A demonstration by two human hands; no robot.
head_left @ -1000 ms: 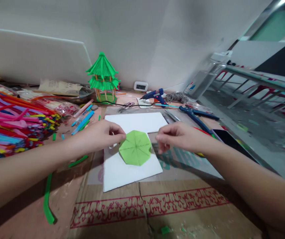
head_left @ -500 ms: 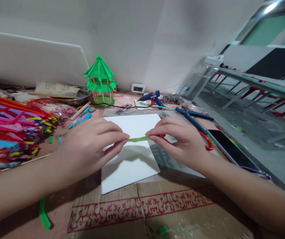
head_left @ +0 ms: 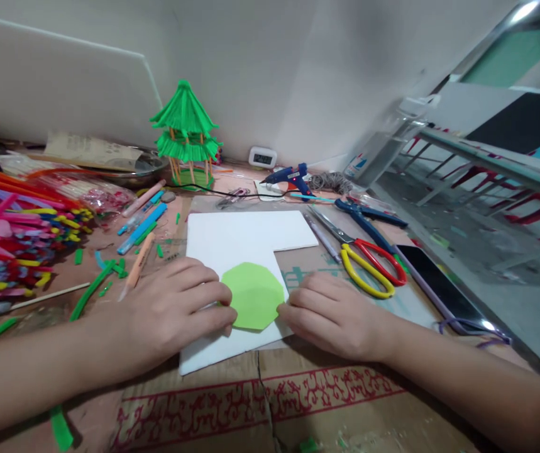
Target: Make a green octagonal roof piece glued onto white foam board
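Observation:
A light green paper octagon point(head_left: 253, 296) lies face up over a white board point(head_left: 232, 231) that has a notch cut from its right side. My left hand point(head_left: 189, 302) has its fingers closed at the octagon's left edge, the fingertips overlapping it. At the right edge, the bent fingers of my right hand point(head_left: 329, 314) pinch the paper, with the thumb hidden from view. Right of the board rest scissors point(head_left: 368, 267) with one yellow and one red handle.
A green-roofed model pavilion point(head_left: 187, 135) stands at the back beside a blue glue gun point(head_left: 288, 179). Many coloured pipe cleaners point(head_left: 10, 233) are heaped at left. A phone point(head_left: 439, 283), blue pliers point(head_left: 368, 220) and a water bottle point(head_left: 383, 145) line the right table edge.
Both hands have come down with the green paper. It was held edge-on above the board and now shows its flat face. The scissors and the board's notch are now uncovered.

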